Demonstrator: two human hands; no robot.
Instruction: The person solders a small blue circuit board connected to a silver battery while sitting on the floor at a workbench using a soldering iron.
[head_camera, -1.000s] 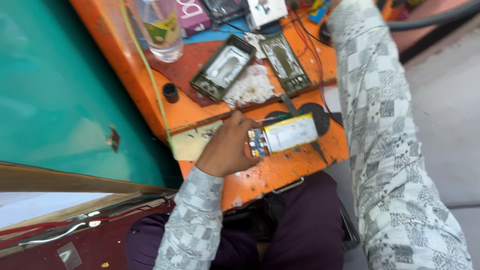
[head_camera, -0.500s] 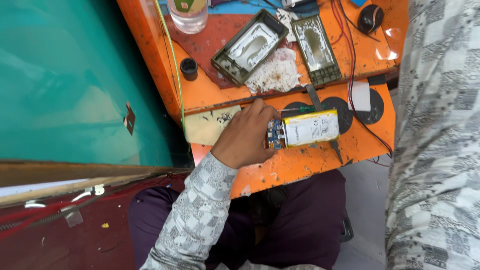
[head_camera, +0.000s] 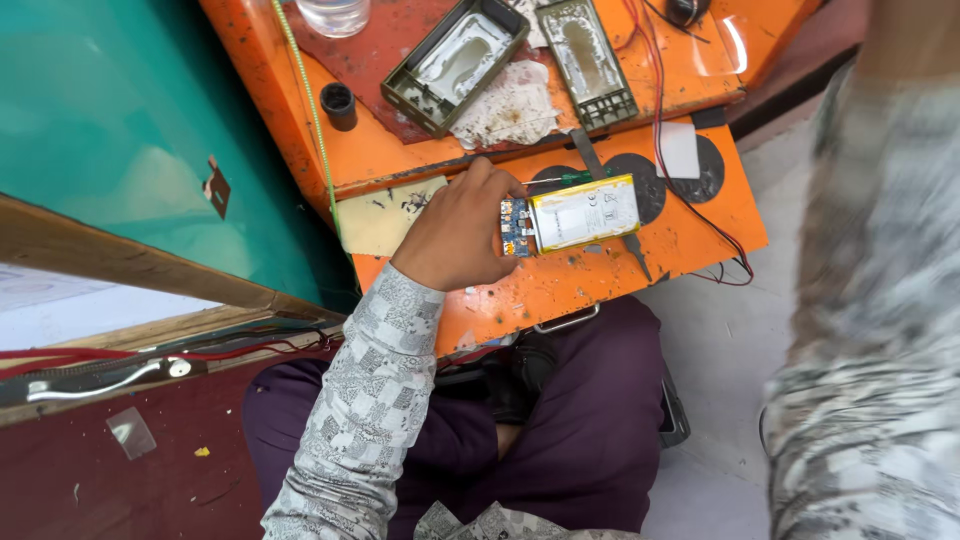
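— Where is the battery pack (head_camera: 583, 212)?

— On the orange surface (head_camera: 560, 285), below the two open metal trays (head_camera: 455, 62). The left hand (head_camera: 455, 232) pinches its end with the small blue circuit board (head_camera: 515, 226), grip closed on it.

— How will it handle?

— Light, I judge, a soft pouch easily punctured; better held by its flat sides than the board. A blade (head_camera: 605, 195) lies under it.

— The right hand?

— Out of view; only a blurred sleeve (head_camera: 870, 300). The surface's near edge is just below the pack, leaving little room.
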